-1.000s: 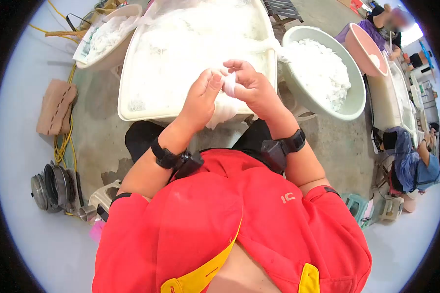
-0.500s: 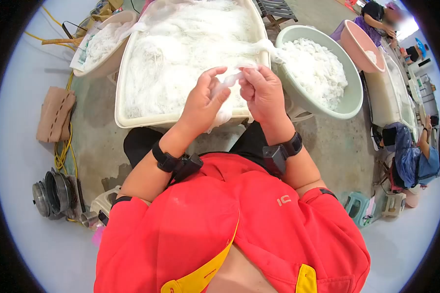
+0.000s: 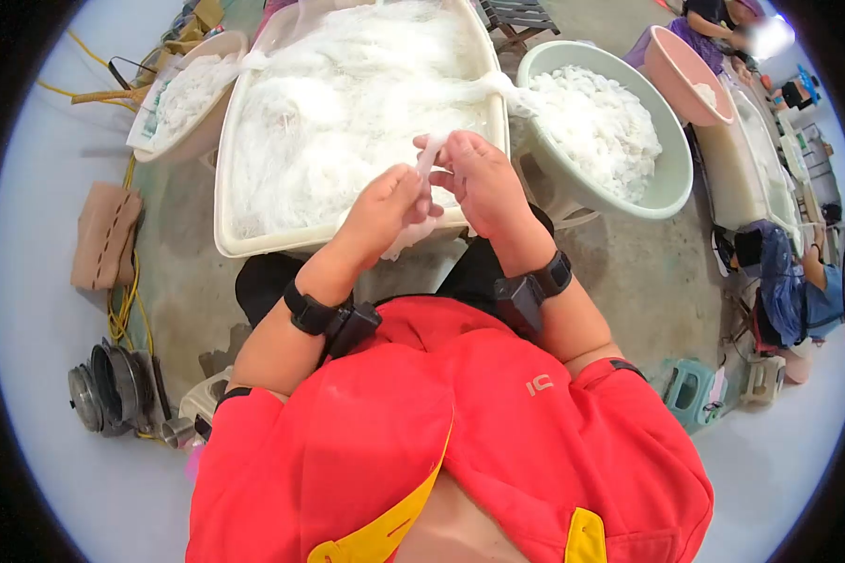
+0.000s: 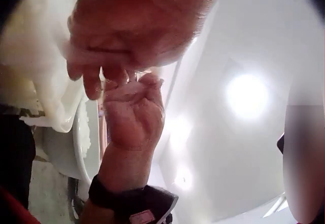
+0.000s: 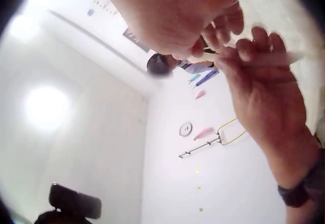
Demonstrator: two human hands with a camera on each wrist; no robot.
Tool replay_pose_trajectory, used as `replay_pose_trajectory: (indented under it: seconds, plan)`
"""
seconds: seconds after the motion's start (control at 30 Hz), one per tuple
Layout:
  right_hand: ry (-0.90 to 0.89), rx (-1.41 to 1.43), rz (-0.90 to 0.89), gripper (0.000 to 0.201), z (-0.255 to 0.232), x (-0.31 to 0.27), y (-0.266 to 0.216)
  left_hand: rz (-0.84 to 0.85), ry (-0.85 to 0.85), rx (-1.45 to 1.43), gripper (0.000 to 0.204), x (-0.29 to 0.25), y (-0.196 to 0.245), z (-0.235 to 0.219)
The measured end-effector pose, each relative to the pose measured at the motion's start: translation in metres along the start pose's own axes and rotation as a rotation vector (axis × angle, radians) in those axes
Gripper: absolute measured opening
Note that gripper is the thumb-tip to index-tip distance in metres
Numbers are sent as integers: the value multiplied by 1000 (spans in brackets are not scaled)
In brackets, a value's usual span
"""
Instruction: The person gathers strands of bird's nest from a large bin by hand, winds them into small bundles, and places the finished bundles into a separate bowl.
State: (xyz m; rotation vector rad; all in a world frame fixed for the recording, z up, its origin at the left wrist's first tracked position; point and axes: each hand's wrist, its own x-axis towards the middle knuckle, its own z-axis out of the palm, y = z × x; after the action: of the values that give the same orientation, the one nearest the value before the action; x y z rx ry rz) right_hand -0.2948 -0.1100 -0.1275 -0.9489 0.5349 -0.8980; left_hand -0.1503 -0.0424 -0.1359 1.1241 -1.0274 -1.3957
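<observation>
A thin strand of white, fine netting [image 3: 429, 158] runs between both hands, over the near edge of a large cream tub [image 3: 230, 246]. My left hand [image 3: 382, 208] holds its lower part, fingers curled and partly hidden behind the thumb side. My right hand [image 3: 486, 185] pinches the upper end between thumb and fingertips. Loose white netting [image 3: 408, 239] hangs below the left hand at the tub's rim. In the left wrist view the strand [image 4: 101, 57] crosses the left palm, with the right hand just beneath. More white netting [image 3: 347, 113] fills the tub.
To the right, a pale green basin [image 3: 676, 183] holds a white heap, joined to the tub by a stretch of netting [image 3: 479, 91]. A second basin [image 3: 164, 141] with white material stands at left. Beyond the green one are a pink basin [image 3: 676, 66] and another person [image 3: 709, 28].
The strand was bunched at the right fingers, then drawn out sideways between the hands; now it stands steeper. The hands have come nearer each other again, and the head view has shifted slightly.
</observation>
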Motion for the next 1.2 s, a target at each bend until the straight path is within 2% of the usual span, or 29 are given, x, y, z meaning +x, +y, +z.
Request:
replay_pose_trajectory:
  seconds: [0.03, 0.07, 0.13, 0.17, 0.2, 0.23, 0.27, 0.33, 0.37, 0.4, 0.43, 0.47, 0.53, 0.6, 0.63, 0.67, 0.73, 0.77, 0.87, 0.9, 1.0, 1.03, 1.13, 1.17, 1.2]
  plan:
    - [55, 209, -20, 28, 5, 1, -1, -78, -64, -61, 28, -4, -1, 3]
    - [26, 320, 20, 28, 5, 2, -2, -156, -132, -121, 29, -7, -2, 7]
    - [-22, 537, 96, 29, -3, 1, -1, -80, -150, 48, 26, -9, -8, 3]
    - [-205, 645, 100, 29, -7, 3, 1, -49, -175, 170, 25, -8, -13, -4]
    - [-192, 659, 171, 27, -12, 0, 0, -14, -197, 291, 23, -6, -16, -4]
    - [-163, 587, 171, 26, -14, -2, -5, 86, -56, 473, 21, -9, -5, 15]
    - [-139, 518, 174, 25, -16, -3, -9, 131, -18, 536, 22, -6, -6, 14]
    - [169, 17, -86, 27, -28, -4, -32, 220, 77, 667, 23, 0, -6, -4]
    - [327, -143, -244, 31, -60, 9, -31, 262, 113, 612, 23, 1, -6, -14]
    - [529, -582, -415, 35, -88, 19, -38, 301, 155, 558, 23, 2, -5, -25]
    - [718, -950, -385, 36, -113, 23, -43, 298, 147, 452, 23, 4, -7, -35]
    - [735, -1480, -251, 36, -134, 24, -46, 276, 112, 291, 25, 4, -5, -30]
    - [988, -1772, -581, 41, -129, 28, -17, 239, 48, -31, 30, 4, 7, -1]
    - [341, -1401, -569, 49, -57, 13, -25, 17, -128, -443, 34, -1, 29, 26]
    - [-4, -1302, -559, 50, -43, 11, -13, -92, -219, -649, 37, -2, 35, 30]
    - [-336, -1181, -541, 51, -30, 8, -4, -56, -239, -706, 38, 0, 37, 23]
    - [-545, -1097, -500, 42, -5, -5, -4, 23, -288, -815, 41, 10, 44, -1]
    - [-590, -1036, -552, 34, -2, -8, -7, 118, -353, -807, 37, 16, 43, -13]
    - [-426, -734, -481, 26, 1, -3, -1, -189, 180, -607, 39, 3, 38, 2]
    - [-282, -787, -521, 22, 4, -2, -4, -126, -30, -753, 41, 5, 12, -16]
    - [98, -840, -352, 22, 9, -4, -16, 190, 356, -295, 35, 2, 4, 6]
    - [164, -1053, -589, 26, 6, -2, -14, 339, 72, -153, 34, 0, 4, -3]
    - [193, -1134, -546, 27, 7, -8, -13, 14, -164, 611, 33, -12, 1, 12]
    - [160, -991, -408, 27, 8, -9, -12, 70, -77, 521, 31, -12, -11, 15]
    - [130, -846, -272, 26, 11, -9, -12, 22, -8, 459, 29, -11, -12, 18]
